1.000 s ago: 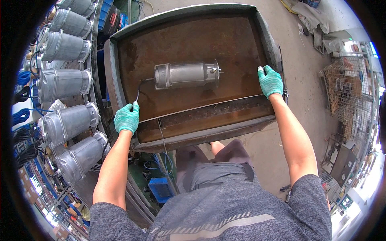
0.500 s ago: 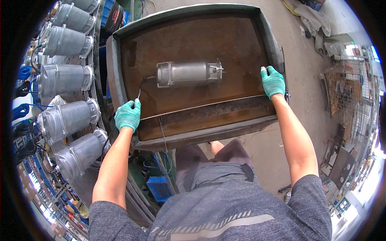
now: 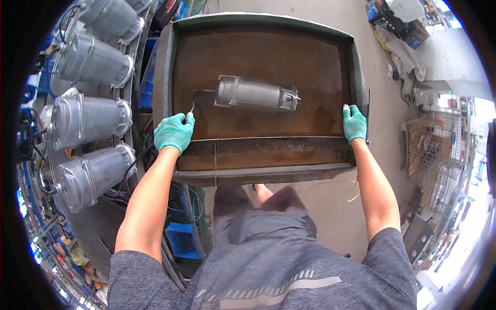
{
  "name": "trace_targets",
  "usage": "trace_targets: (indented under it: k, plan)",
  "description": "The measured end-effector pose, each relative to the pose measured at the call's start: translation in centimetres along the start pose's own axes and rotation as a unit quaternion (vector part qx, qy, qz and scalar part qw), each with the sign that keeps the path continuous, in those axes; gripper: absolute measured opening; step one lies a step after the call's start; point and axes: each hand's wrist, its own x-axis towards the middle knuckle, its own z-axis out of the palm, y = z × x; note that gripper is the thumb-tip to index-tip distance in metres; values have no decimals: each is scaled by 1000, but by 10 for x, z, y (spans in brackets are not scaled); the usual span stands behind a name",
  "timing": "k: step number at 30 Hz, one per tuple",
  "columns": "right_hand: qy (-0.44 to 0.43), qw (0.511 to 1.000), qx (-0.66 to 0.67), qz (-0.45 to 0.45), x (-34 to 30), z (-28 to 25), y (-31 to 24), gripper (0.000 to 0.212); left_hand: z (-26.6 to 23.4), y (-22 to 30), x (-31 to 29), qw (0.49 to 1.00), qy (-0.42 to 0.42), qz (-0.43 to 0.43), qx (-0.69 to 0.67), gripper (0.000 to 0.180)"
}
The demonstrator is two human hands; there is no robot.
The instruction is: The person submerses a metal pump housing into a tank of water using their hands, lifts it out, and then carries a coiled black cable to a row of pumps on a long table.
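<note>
A wide metal tub (image 3: 268, 173) with raised walls and a brown, wet-looking inside stands before me. In it lies a grey cylindrical metal pump or motor (image 3: 253, 93), its flanged end to the right and tilted slightly toward me. My left hand (image 3: 173, 132), in a green glove, is closed over the tub's left wall. A dark cable (image 3: 194, 105) from the cylinder runs to the thumb of that hand; whether it is pinched there is hard to tell. My right hand (image 3: 355, 124), also gloved in green, grips the right wall, thumb on the inner side.
Several similar grey metal cylinders (image 3: 88, 121) with cables stand in a row on a bench at the left. Below them is a blue crate (image 3: 183, 241). A wire mesh cage (image 3: 433, 150) and plastic sheeting (image 3: 405, 57) lie to the right on the concrete floor.
The tub and the cylinder inside have turned slightly clockwise in my view. The tub now looks squarer to me, and the bench row has shifted. Both hands stay on the tub's walls.
</note>
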Motion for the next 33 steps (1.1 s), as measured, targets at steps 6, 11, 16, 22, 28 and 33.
trace_targets:
  k: [6, 11, 16, 22, 28, 33]
  plan:
    - [-139, 978, -79, -136, -1, -10, -73, 43, -5, -7, 1, 1000, -25, 4, -3, 47]
    - [-235, 922, -219, -216, 1, 2, -163, 37, -4, -9, 0, 1000, -21, 11, -15, 46]
    - [-257, 896, -298, -204, 4, 23, -191, 29, -4, -11, 0, 999, -24, 14, -44, 46]
    - [-270, 886, -324, -193, 7, 29, -194, 27, -6, -15, 0, 997, -26, 20, -65, 46]
    - [-270, 883, -339, -180, 6, 33, -199, 26, -3, -18, 3, 997, -26, 14, -72, 45]
    - [-255, 901, -310, -164, 9, 44, -184, 24, -14, -14, -1, 997, -43, 8, -62, 43]
